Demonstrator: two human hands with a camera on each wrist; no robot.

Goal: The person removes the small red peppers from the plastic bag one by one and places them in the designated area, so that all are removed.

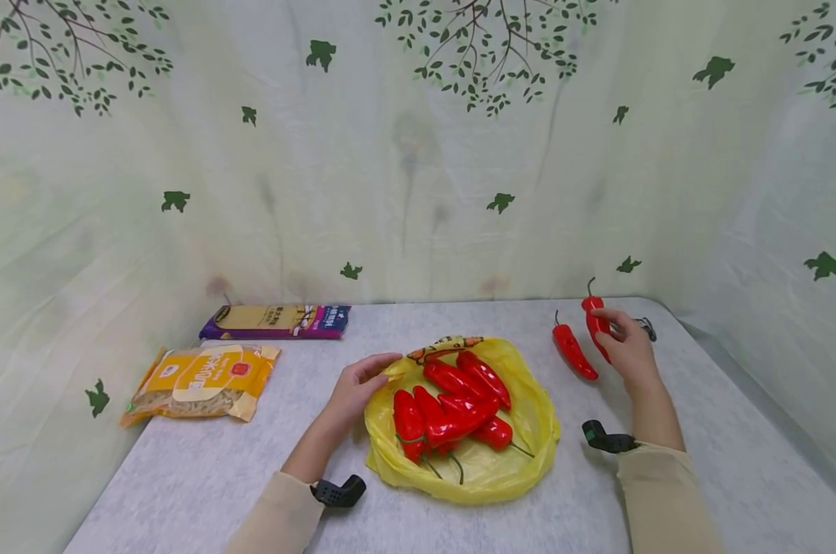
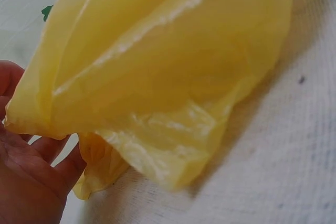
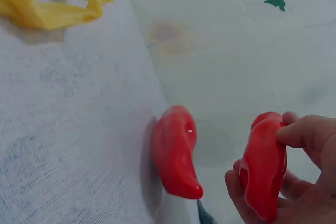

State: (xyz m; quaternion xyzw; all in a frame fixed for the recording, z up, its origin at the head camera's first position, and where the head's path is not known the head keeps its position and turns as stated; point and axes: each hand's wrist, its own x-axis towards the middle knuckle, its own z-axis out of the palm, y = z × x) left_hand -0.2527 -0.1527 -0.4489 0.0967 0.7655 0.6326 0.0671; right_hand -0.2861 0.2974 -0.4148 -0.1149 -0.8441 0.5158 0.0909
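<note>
A yellow plastic bag (image 1: 490,478) lies with its mouth spread wide, several glossy red chili peppers (image 1: 463,423) inside it, some with dark stems. At its left rim my left hand (image 1: 352,392) pinches the film between thumb and fingers; the left wrist view shows the bag's side (image 2: 173,72) stretching away from that hand. Off to the right, my right hand (image 1: 633,354) grips one red chili pepper (image 3: 264,163) between thumb and fingers, stem end pointing away. Just left of it, another red chili pepper (image 1: 573,352) rests on the table, apart from the held one.
Left of the bag lies an orange-and-clear food packet (image 1: 203,382); behind that, a purple-and-tan packet (image 1: 275,322) near the table's back edge. A small dark object (image 1: 647,329) shows partly behind my right hand. A pale leaf-printed curtain (image 1: 418,192) surrounds the grey-white table (image 1: 307,438).
</note>
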